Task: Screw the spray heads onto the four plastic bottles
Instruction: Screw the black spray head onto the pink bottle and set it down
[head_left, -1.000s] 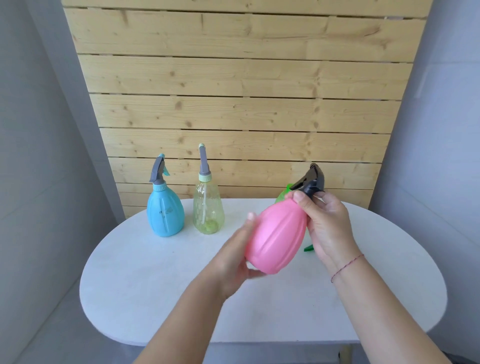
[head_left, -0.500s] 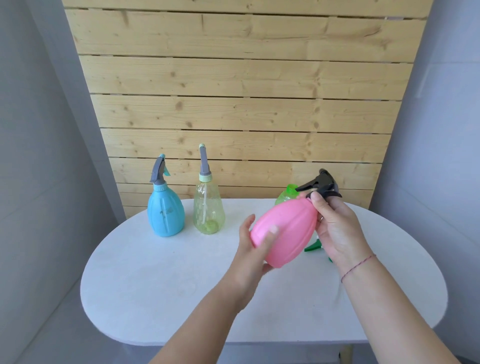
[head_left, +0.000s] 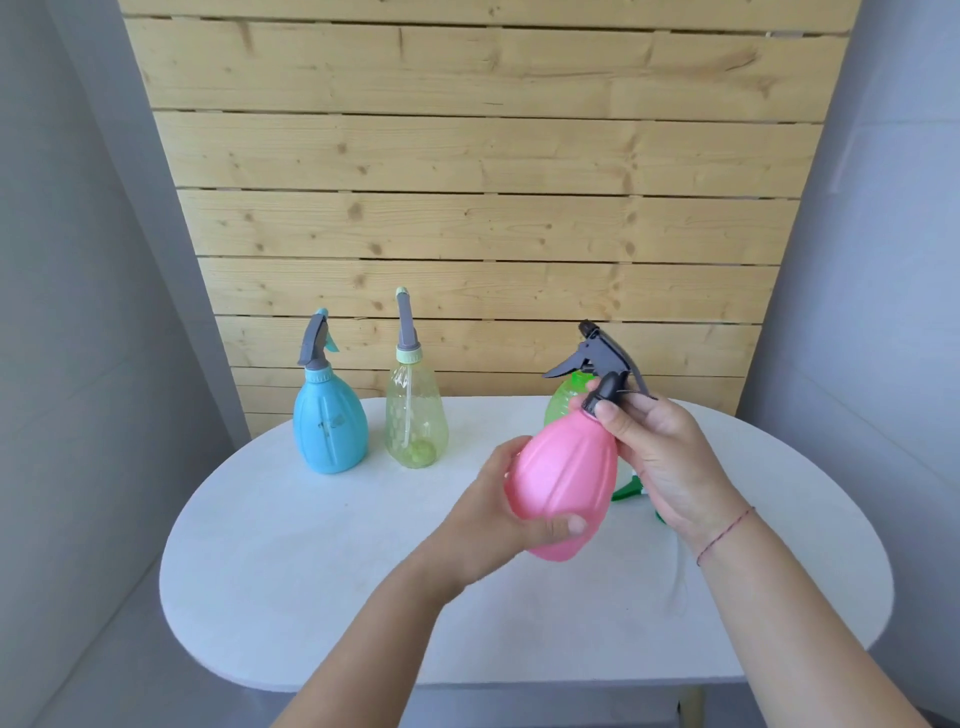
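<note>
Uprighted since earlier, pink bottle (head_left: 561, 483) between left hand (head_left: 511, 512), right hand (head_left: 662, 452).

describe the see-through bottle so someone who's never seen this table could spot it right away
On the white oval table, look to the far left side near the wooden slat wall, where two bottles stand upright side by side. The see-through bottle is the right one, beside the solid blue bottle. Only it is transparent yellow-green, with a tube visible inside.

A white oval table (head_left: 322, 587) stands before a pale wooden plank wall (head_left: 483, 156).
</note>
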